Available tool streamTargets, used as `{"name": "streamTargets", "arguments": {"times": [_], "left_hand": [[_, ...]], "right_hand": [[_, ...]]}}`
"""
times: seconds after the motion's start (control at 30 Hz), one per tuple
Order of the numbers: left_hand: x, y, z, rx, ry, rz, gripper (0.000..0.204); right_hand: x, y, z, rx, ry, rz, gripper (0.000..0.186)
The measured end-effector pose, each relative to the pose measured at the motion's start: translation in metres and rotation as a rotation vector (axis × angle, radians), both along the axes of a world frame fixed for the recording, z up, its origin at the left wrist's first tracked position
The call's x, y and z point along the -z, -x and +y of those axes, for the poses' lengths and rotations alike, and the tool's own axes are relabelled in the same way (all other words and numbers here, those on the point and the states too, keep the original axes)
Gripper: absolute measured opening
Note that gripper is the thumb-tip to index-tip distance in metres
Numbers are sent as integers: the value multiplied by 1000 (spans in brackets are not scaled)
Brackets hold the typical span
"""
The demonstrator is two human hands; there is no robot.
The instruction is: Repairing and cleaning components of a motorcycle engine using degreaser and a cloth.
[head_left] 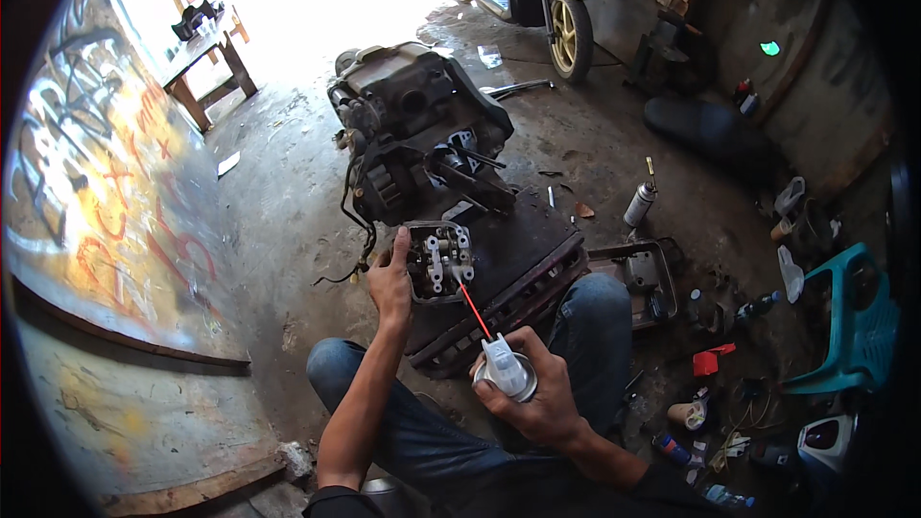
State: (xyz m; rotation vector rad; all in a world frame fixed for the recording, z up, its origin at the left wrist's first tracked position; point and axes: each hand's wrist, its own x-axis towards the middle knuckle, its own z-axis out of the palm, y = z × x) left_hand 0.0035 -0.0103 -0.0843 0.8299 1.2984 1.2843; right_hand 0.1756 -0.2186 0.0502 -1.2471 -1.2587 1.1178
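Observation:
My left hand [390, 286] is closed on the left side of a metal engine cylinder head [439, 267], its thumb up along the edge. The valve-gear side of the head faces me. In my right hand [545, 388] is an aerosol spray can [508, 376] with a white nozzle, my fingers wrapped round it. From the nozzle a thin red straw [474, 309] runs up and left, its tip at the cylinder head's lower right part. Whether spray comes out, I cannot tell. A motorcycle engine [408, 101] lies on the floor just beyond.
Beneath the head is a dark low platform [499, 302]. To the right stand a second spray can [640, 203] and a tray of parts [662, 264]. A teal plastic chair [844, 326], bottles and a red object [708, 362] lie further right. A scooter [566, 19] is parked beyond.

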Motion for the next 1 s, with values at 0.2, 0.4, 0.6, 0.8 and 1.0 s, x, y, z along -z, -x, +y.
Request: {"name": "streamTargets", "arguments": {"times": [0.2, 0.4, 0.6, 0.8, 1.0], "left_hand": [[12, 1, 1, -37, 92, -301, 50], [13, 2, 3, 2, 86, -540, 48], [10, -2, 7, 27, 91, -581, 56], [21, -2, 10, 22, 146, -534, 54], [25, -1, 10, 41, 144, -585, 52]], "right_hand": [[0, 25, 17, -53, -69, -2, 41], [9, 18, 22, 107, -29, -37, 41], [8, 20, 8, 107, -38, -64, 43], [5, 38, 7, 8, -93, -38, 44], [12, 22, 9, 104, -41, -22, 43]]}}
